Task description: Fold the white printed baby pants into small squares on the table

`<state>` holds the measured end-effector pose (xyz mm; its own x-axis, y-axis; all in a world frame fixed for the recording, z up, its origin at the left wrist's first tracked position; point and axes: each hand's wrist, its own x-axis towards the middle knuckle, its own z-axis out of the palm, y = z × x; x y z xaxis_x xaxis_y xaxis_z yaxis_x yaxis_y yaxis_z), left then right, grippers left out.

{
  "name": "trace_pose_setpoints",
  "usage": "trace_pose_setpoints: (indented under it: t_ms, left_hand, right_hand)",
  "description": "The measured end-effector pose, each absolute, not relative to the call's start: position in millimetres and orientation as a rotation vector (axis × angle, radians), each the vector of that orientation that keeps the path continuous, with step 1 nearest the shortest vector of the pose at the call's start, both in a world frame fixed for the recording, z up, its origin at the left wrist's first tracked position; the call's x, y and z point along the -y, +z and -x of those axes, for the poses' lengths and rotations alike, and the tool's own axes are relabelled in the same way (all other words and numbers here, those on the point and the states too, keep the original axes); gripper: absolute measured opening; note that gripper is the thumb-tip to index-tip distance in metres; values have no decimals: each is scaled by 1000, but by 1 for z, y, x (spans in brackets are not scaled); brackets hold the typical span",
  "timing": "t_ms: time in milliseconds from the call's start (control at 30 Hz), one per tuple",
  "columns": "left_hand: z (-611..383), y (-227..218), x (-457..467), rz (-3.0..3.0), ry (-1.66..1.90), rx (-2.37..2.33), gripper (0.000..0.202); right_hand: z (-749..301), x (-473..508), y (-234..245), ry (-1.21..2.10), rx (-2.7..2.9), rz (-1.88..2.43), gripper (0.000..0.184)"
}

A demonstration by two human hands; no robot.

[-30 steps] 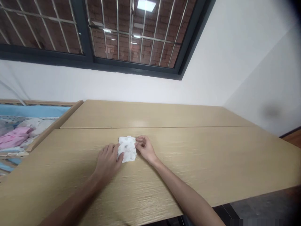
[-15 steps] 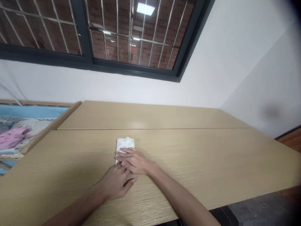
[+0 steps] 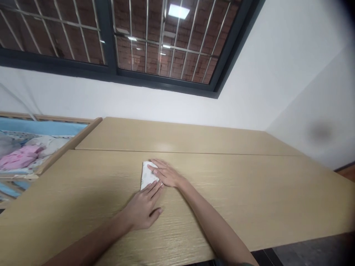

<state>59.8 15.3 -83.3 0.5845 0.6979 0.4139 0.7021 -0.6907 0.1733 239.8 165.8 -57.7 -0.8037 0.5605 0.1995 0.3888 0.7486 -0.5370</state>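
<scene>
A small folded white cloth (image 3: pixel 146 176) with a faint print lies flat on the wooden tabletop (image 3: pixel 235 195). The fingers of my left hand (image 3: pixel 144 208) are stretched out and rest on its near edge, thumb held apart to the right. Over its upper right part lies my right hand (image 3: pixel 168 174), flat with fingers spread and slightly blurred. Both palms face down, and neither hand grips the cloth. Its right side is partly hidden under my fingers.
A wooden crib (image 3: pixel 83 133) with blue lining and a pink cloth (image 3: pixel 22 157) inside adjoins the table's left side. Behind the table stands a white wall (image 3: pixel 155 101) with a dark-framed, barred window (image 3: pixel 166 79). A seam crosses the tabletop beyond my hands.
My right hand has slid up and right, from the cloth's lower part to its upper right. My left fingers have straightened onto its near edge. The view has shifted slightly.
</scene>
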Motion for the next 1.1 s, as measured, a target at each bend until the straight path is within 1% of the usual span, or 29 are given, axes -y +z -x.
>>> trace_pose_setpoints:
  t_ms: [100,233,300,367,400,533,667,733,867,933,1100]
  left_hand:
    - [-62,-82,-15,2772,-829,1313,65]
    - [-61,-75,-19,2620,-1128,1546,50]
    - [-55,-71,-25,2472,-1228,1652,37]
    - [-45,-69,-33,2323,-1228,1781,21]
    - [-40,-69,-37,2258,-1198,1848,17]
    - [-23,-75,-49,2120,-1001,1996,26]
    - [-21,-84,-53,2140,-861,2041,31]
    - [-23,-87,-54,2205,-872,2055,31]
    - [-26,-86,-57,2393,-1007,2129,26]
    - [-26,-80,-59,2418,-1023,2156,23]
    - [-21,-55,-46,2429,-1030,2189,17]
  right_hand:
    - [-241,-164,-60,648,2590,771,48]
    - [-244,-160,-64,506,2421,900,56]
    - [-246,-160,-66,440,2314,943,54]
    - [-248,-160,-67,411,2229,966,50]
    - [-248,-160,-67,408,2199,970,47]
    - [-248,-159,-65,416,2180,910,36]
    - [-245,-157,-65,434,2201,850,23]
    - [-243,-158,-66,467,2175,854,19]
    - [-241,-160,-68,570,2125,899,11]
    - [-239,-158,-68,615,2097,949,9]
    - [-226,-128,-64,710,2000,1059,15]
